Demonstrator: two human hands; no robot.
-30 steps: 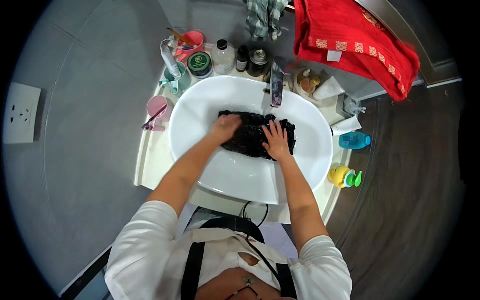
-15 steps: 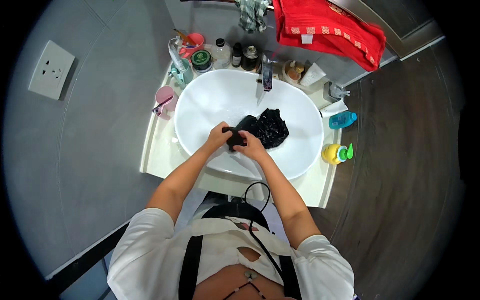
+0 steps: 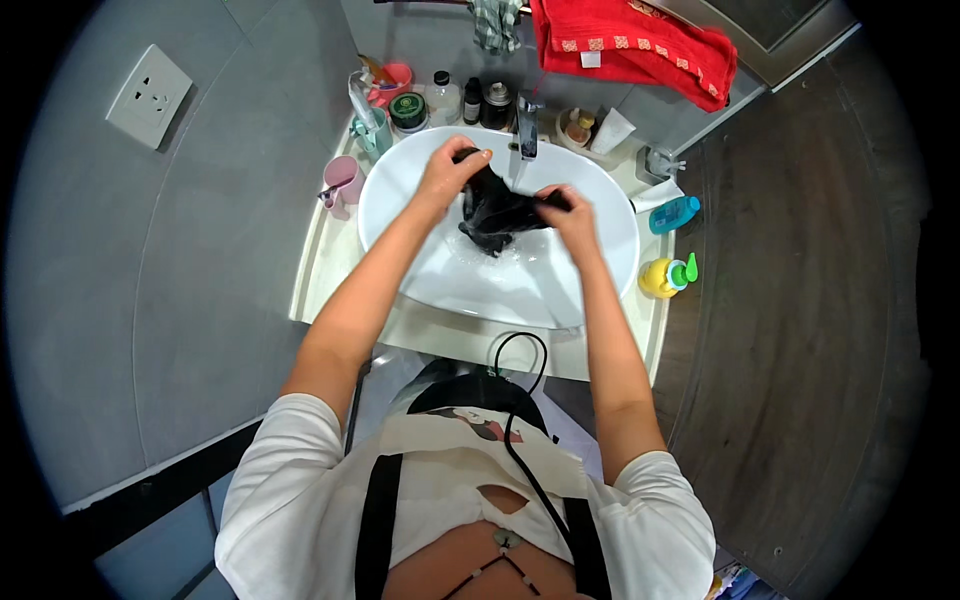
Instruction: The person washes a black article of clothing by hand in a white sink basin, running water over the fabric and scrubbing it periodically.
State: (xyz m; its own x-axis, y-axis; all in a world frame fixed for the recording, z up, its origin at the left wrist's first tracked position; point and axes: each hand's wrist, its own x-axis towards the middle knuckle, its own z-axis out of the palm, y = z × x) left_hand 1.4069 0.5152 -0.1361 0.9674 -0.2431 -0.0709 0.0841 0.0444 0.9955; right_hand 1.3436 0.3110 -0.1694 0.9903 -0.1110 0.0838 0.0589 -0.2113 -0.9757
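A wet, shiny black cloth (image 3: 492, 208) is stretched between my two hands above the white oval sink (image 3: 606, 255). Its upper left end is pinched in my left hand (image 3: 445, 180), near the far left rim. My right hand (image 3: 572, 222) grips the other end, to the right and slightly nearer me, and is a little blurred. The cloth's lower part hangs down into the basin, where some suds or water show around it. Just beyond the cloth stands the metal faucet (image 3: 527, 128).
Along the left of the counter (image 3: 312, 262) stand a pink mug (image 3: 344, 178) and a teal cup (image 3: 372, 138). Several jars and bottles line the back. A blue bottle (image 3: 675, 214) and a yellow pump bottle (image 3: 664, 278) stand at right. A red towel (image 3: 640, 50) hangs above.
Both hands have moved forward and apart, spreading the black cloth that was bunched between them and in the basin. It is now lifted near the faucet. The view has shifted slightly.
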